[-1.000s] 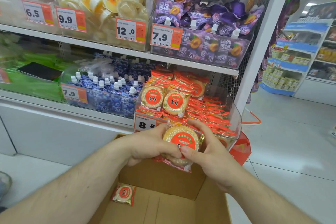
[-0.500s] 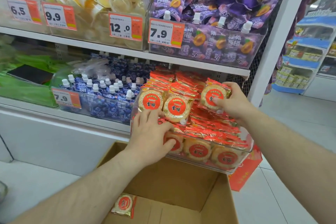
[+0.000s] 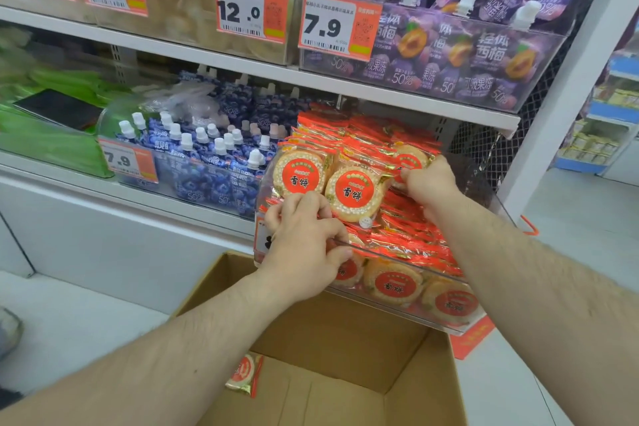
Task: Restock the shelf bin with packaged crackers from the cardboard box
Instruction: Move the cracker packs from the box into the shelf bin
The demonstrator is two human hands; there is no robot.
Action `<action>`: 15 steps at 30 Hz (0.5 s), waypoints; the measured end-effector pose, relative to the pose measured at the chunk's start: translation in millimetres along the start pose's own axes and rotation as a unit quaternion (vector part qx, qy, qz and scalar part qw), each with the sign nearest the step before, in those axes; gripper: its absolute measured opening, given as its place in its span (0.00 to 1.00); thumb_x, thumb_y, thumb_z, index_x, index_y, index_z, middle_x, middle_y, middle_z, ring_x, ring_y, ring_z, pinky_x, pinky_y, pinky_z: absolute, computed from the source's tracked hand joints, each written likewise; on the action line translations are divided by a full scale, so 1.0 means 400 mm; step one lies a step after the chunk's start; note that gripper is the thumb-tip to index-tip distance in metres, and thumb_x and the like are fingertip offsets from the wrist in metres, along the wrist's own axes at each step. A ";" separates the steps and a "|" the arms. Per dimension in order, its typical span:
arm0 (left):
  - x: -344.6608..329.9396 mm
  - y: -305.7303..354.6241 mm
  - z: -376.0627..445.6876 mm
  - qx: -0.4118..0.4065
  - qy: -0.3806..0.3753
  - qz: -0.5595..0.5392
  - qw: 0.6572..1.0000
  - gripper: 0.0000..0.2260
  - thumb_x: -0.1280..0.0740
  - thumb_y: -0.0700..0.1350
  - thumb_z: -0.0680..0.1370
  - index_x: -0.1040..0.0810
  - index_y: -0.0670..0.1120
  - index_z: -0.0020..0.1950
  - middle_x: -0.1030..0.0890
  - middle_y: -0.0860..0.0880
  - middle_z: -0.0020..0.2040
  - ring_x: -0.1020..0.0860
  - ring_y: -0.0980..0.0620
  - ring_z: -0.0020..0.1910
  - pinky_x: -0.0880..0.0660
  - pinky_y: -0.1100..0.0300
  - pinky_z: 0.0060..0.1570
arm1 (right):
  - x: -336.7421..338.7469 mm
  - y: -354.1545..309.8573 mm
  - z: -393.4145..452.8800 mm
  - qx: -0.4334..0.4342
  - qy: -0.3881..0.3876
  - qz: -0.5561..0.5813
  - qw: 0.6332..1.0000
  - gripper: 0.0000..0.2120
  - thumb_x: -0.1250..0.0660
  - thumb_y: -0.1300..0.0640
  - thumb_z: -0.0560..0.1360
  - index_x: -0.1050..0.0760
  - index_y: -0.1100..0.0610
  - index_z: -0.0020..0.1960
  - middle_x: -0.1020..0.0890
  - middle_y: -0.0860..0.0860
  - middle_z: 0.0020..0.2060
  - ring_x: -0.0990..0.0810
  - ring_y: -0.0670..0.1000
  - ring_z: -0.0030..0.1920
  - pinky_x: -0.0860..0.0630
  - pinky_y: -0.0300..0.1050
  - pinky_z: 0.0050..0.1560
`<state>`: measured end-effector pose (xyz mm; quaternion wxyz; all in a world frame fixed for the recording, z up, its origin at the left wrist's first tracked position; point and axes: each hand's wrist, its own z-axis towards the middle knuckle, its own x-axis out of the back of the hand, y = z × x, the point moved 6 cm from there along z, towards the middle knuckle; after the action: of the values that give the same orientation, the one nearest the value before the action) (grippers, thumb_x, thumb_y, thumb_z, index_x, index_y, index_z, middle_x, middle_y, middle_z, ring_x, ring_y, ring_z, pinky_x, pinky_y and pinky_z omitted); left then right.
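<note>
Your clear shelf bin (image 3: 397, 254) on the lower shelf is heaped with packaged crackers (image 3: 354, 192): round, pale, bumpy discs in see-through wrap with crimped red ends, each bearing a red circular label with dark characters. Two packs stand upright facing you at the top of the pile, more lie flat behind them, and a row shows through the bin's front wall. Below the bin, your cardboard box (image 3: 420, 380) stands open on the floor, with a single cracker pack (image 3: 243, 373) lying on its bottom near the left wall.

Your left hand (image 3: 304, 252) rests over the bin's front left edge, fingers (image 3: 313, 202) curled down onto the packs at the rim, thumb against the front wall; whether it actually pinches a pack cannot be told. Your right hand (image 3: 430, 183) reaches into the upper right of the pile, fingers clenched on the edge of one upright cracker pack (image 3: 408, 157), pinching its wrapper.

Just left of the bin sit blue spouted pouches (image 3: 214, 162) behind a 7.9 price tag (image 3: 128, 161); on the shelf above, purple spouted pouches (image 3: 484, 45) fill another clear bin
</note>
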<state>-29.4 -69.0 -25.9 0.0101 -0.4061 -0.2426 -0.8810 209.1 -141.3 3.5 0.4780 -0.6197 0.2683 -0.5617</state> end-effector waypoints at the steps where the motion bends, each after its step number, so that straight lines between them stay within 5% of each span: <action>1: -0.002 -0.001 0.001 0.002 -0.005 0.000 1.000 0.06 0.28 0.56 0.72 0.19 0.56 0.43 0.39 0.58 0.48 0.46 0.60 0.54 0.54 0.58 0.61 | -0.007 0.001 0.001 -0.011 -0.019 -0.011 1.000 0.27 0.34 0.59 0.77 0.39 0.58 0.72 0.25 0.55 0.60 0.24 0.55 0.54 0.25 0.51 0.50; 7: -0.004 -0.003 0.003 0.001 -0.011 -0.006 1.000 0.06 0.28 0.57 0.73 0.18 0.56 0.44 0.39 0.59 0.46 0.46 0.60 0.53 0.54 0.60 0.59 | -0.017 0.013 0.006 -0.058 -0.093 -0.076 0.991 0.36 0.39 0.60 0.79 0.57 0.54 0.79 0.31 0.59 0.69 0.28 0.58 0.61 0.29 0.54 0.52; 15: 0.015 0.001 -0.002 0.019 -0.016 -0.019 0.999 0.08 0.30 0.57 0.73 0.19 0.58 0.51 0.36 0.57 0.52 0.42 0.56 0.60 0.50 0.58 0.62 | 0.028 0.034 -0.022 -0.052 -0.091 -0.092 0.990 0.27 0.29 0.58 0.74 0.37 0.58 0.67 0.22 0.56 0.53 0.21 0.55 0.50 0.23 0.54 0.51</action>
<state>-33.9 -68.6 -21.8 -0.0028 -0.4152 -0.2675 -0.8695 206.0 -159.0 -4.6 0.4140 -0.7141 0.1949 -0.5298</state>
